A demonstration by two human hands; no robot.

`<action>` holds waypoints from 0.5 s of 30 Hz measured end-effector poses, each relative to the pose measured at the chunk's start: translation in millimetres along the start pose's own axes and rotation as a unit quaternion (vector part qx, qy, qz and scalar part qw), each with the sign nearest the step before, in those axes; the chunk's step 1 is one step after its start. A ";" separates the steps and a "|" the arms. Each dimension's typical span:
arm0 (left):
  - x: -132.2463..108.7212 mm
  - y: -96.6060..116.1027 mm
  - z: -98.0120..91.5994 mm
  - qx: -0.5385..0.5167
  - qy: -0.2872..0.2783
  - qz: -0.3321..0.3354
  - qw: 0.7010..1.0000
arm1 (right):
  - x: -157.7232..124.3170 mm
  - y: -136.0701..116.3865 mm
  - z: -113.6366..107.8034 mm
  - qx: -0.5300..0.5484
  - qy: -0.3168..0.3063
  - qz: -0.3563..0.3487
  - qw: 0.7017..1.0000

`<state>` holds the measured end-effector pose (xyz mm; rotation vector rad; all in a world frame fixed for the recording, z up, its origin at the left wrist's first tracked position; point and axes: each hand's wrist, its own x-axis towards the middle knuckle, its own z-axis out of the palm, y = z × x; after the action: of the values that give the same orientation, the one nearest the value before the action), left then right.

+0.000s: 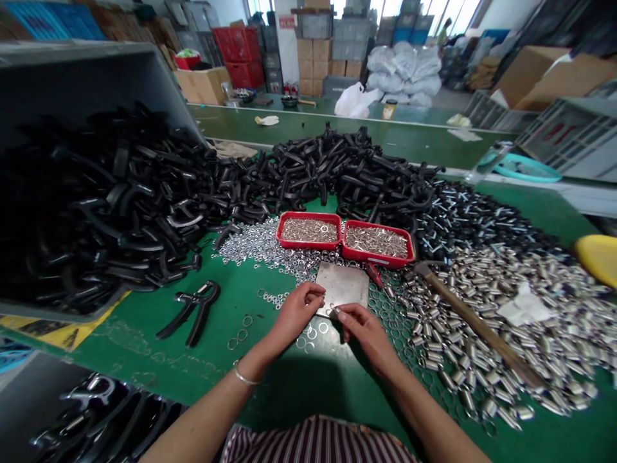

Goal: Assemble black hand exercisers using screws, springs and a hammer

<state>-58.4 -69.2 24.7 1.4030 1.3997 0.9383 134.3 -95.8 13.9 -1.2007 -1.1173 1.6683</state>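
Above the left part of a flat steel plate (344,283), my left hand (299,310) has its fingers curled together; whatever they pinch is too small to make out. My right hand (365,329) grips a small silver metal part (335,310) between thumb and fingers at the plate's near edge. Several thin metal rings (312,333) lie on the green table just below the plate. Left of my hands rests a black hand grip exerciser (193,312), its two handles spread apart.
Beyond the plate stand two red trays, one of tiny rings (308,230) and one of pins (378,242). Black handles (337,167) are heaped behind and in a grey crate (164,83) at left. A hammer (477,321) lies across silver springs (453,360); a red-handled tool (374,275) is nearby.
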 end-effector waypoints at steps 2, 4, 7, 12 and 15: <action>-0.9 2.2 0.5 0.008 -0.003 0.007 1.000 | -0.8 1.3 0.7 -0.013 -0.003 -0.005 1.000; -2.9 5.4 0.6 0.001 -0.020 0.004 1.000 | -1.0 2.0 0.4 -0.017 -0.006 -0.006 1.000; -7.4 10.6 2.7 -0.012 -0.048 -0.001 0.999 | -1.0 1.4 -1.3 -0.012 -0.013 -0.006 1.000; -12.9 13.7 6.9 -0.018 -0.080 -0.004 0.997 | -2.2 -2.3 -4.4 -0.001 -0.025 -0.002 1.000; -13.7 11.7 6.4 -0.054 -0.096 -0.020 0.994 | -2.5 -3.6 -5.9 0.007 -0.032 0.007 0.999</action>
<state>-49.7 -82.7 35.1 1.3423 1.2111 0.8182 141.0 -95.7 17.0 -1.1550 -1.1360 1.7345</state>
